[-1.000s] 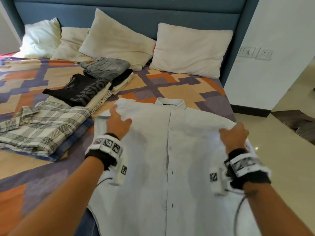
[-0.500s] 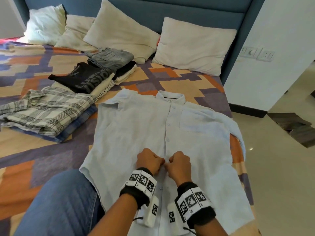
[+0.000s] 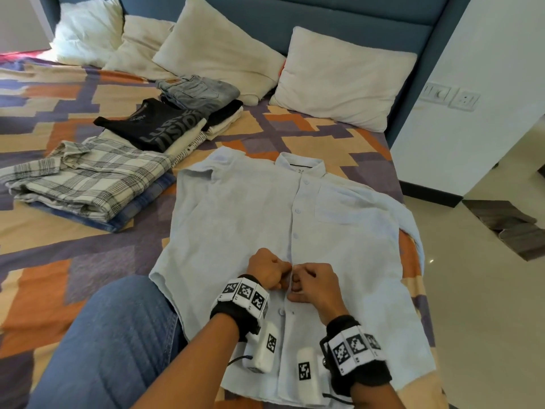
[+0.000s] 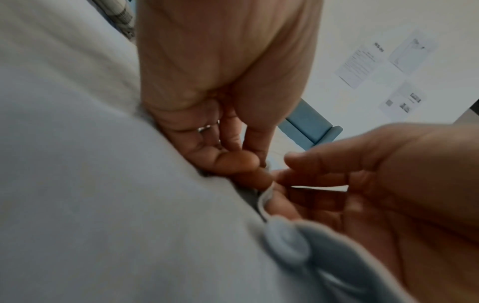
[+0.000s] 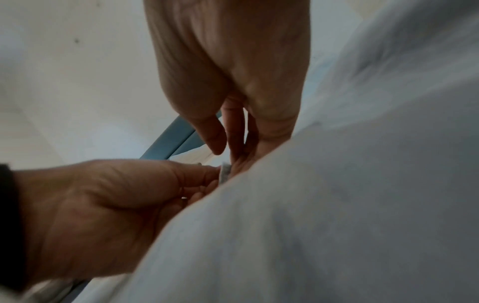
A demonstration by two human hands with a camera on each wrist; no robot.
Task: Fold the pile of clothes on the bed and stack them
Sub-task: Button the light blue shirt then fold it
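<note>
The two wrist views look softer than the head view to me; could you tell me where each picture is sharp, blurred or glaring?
Head view: evenly lit and sharp on the pale blue shirt, with glare on the floor. Left wrist view: the nearest button is blurred, the fingers fairly clear. Right wrist view: soft throughout, with shirt cloth smeared and a dark left edge.

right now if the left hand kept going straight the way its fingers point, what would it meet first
The right hand, most likely: the left hand pinches the pale blue shirt at its button placket with fingers aimed at it, nearly touching already.
</note>
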